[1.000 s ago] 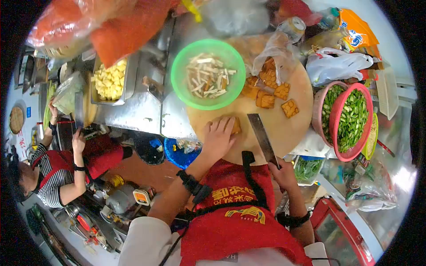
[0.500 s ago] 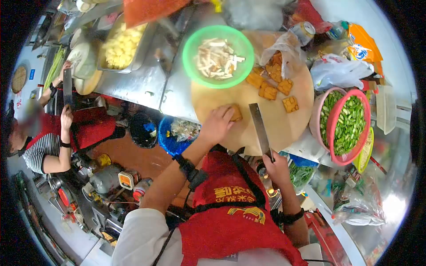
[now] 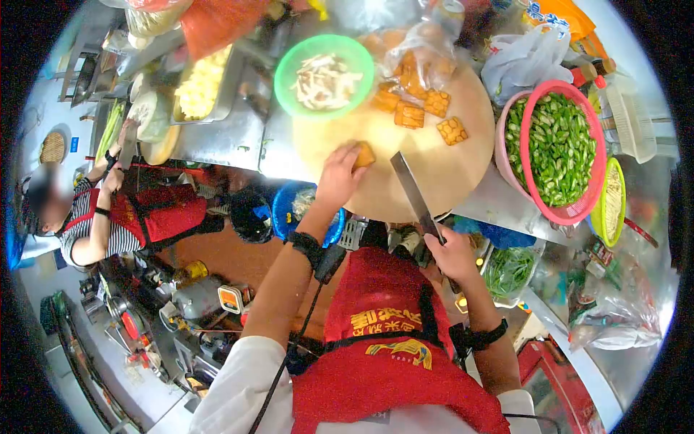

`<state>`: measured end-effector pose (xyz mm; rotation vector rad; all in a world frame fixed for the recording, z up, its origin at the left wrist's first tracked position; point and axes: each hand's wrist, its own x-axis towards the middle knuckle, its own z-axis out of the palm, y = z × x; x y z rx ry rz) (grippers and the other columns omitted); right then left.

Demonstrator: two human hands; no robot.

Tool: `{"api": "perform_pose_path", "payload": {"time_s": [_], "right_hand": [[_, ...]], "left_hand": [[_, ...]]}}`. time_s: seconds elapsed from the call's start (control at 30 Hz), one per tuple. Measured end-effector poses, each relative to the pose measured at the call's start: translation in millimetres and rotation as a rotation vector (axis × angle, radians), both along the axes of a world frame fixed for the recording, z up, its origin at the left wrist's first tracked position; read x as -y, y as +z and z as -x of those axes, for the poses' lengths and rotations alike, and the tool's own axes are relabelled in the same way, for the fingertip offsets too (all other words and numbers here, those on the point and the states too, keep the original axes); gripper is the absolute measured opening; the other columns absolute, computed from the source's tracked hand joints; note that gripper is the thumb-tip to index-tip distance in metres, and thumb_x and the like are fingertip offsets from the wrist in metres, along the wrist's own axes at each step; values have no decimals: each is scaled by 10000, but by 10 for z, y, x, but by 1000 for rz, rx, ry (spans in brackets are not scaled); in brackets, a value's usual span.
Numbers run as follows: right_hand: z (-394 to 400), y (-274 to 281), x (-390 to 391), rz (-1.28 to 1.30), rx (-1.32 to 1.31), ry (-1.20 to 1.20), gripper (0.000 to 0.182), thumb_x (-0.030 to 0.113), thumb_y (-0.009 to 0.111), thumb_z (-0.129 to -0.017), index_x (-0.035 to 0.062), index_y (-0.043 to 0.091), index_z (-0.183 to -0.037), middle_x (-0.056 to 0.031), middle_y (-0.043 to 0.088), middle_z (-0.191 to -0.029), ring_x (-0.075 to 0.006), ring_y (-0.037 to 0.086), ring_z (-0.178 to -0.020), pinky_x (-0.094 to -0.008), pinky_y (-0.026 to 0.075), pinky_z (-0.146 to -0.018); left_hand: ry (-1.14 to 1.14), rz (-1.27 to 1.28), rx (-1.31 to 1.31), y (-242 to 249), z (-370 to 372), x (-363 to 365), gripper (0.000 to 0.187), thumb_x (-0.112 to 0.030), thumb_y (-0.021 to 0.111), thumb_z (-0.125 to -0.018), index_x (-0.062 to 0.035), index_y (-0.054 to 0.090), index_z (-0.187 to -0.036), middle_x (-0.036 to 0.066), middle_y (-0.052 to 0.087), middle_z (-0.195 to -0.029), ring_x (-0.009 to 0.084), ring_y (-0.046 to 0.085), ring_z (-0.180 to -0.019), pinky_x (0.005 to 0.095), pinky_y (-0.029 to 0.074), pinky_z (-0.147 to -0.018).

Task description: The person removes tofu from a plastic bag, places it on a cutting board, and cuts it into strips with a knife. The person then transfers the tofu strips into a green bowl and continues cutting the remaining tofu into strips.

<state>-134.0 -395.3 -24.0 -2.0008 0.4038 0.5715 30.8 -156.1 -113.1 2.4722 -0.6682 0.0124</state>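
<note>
On the round cutting board (image 3: 463, 170), my left hand (image 3: 342, 173) has its fingertips on a brown fried tofu piece (image 3: 364, 155) near the board's left edge. My right hand (image 3: 452, 253) is wrapped round the handle of a cleaver (image 3: 413, 189), whose blade lies over the board, to the right of the tofu piece and apart from it. Several scored brown tofu pieces (image 3: 409, 114) rest farther back, beside a clear plastic bag (image 3: 426, 52) holding more. The green bowl (image 3: 284, 90) at the board's back left contains pale strips.
Red and pink baskets (image 3: 533, 202) with cut green peppers stand right of the board. Behind them is a white plastic bag (image 3: 524, 65). A metal tray (image 3: 230, 90) of yellow chunks sits at the back left. A co-worker (image 3: 108, 217) at the left holds another cleaver.
The view has shifted, so the board and bowl appear higher and farther left. My left hand stays at the tofu piece and my right hand keeps the cleaver. The co-worker's cleaver and hands are lower.
</note>
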Motion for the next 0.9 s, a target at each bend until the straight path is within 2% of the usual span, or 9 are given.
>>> {"api": "perform_pose_path", "payload": {"time_s": [0.1, 0.3, 0.43, 0.5, 0.53, 0.57, 0.63, 0.73, 0.9], "right_hand": [[-202, 57, -35, 14, -112, 13, 357, 290, 555, -863, 72, 617, -1139, -243, 643, -936, -409, 618, -903, -422, 489, -814], [-548, -147, -232, 46, 129, 7, 378, 309, 562, -858, 77, 615, -1151, -248, 646, -872, -406, 636, -834, -424, 506, -763], [-775, -37, -378, 38, -100, 42, 411, 329, 574, -865, 67, 601, -1181, -259, 645, -943, -382, 640, -922, -412, 498, -809], [-731, -258, -414, 35, 167, 31, 453, 344, 583, -871, 38, 580, -1205, -231, 664, -916, -380, 658, -855, -400, 511, -763], [-746, -294, -405, -24, 47, 28, 508, 363, 581, -881, 20, 543, -1253, -166, 678, -806, -298, 671, -728, -358, 514, -685], [-745, -312, -390, -20, 37, 27, 508, 363, 581, -881, 20, 543, -1253, -166, 678, -806, -298, 671, -728, -358, 514, -685], [-796, -224, -392, -278, -295, -67, 532, 382, 548, -908, 26, 507, -1301, -96, 628, -704, -186, 623, -667, -300, 494, -646], [-816, -209, -452, -147, -288, -88, 541, 408, 511, -930, 39, 487, -1325, -48, 578, -666, -118, 570, -647, -274, 479, -620], [-630, 5, -436, -80, -238, -39, 555, 441, 433, -950, 31, 475, -1322, -147, 651, -773, -271, 646, -741, -369, 501, -686]], "left_hand": [[47, 66, -28, -49, 26, -23, 461, -122, 692, -756, 2, 547, -1176, 171, 539, -1241, 350, 507, -1133, 423, 411, -987], [17, 53, -27, -18, 11, -48, 458, -120, 707, -736, -10, 558, -1155, 173, 527, -1235, 359, 502, -1130, 424, 417, -977], [46, 41, -71, 2, 9, -41, 497, -127, 697, -740, -38, 528, -1199, 166, 512, -1241, 362, 485, -1147, 442, 412, -972], [41, -76, 52, 195, -7, -20, 497, -168, 703, -741, -48, 532, -1192, 177, 519, -1205, 376, 494, -1115, 436, 421, -922], [82, -45, 81, 218, -13, 6, 415, -186, 682, -763, -45, 550, -1129, 186, 529, -1138, 383, 500, -1060, 431, 425, -869], [82, -42, 71, 156, -31, 29, 415, -186, 682, -763, -45, 550, -1129, 186, 529, -1138, 383, 500, -1060, 431, 425, -869], [85, 32, -42, -3, -66, 60, 208, -155, 622, -777, -42, 569, -943, 142, 522, -911, 321, 518, -860, 405, 430, -749], [-8, -77, 16, -110, -126, 46, 147, -116, 574, -750, -62, 545, -885, 122, 482, -832, 296, 491, -793, 409, 419, -699], [-8, -92, 71, -146, -78, 43, 216, -132, 567, -722, -53, 545, -922, 130, 490, -870, 302, 488, -822, 408, 418, -733]]}}
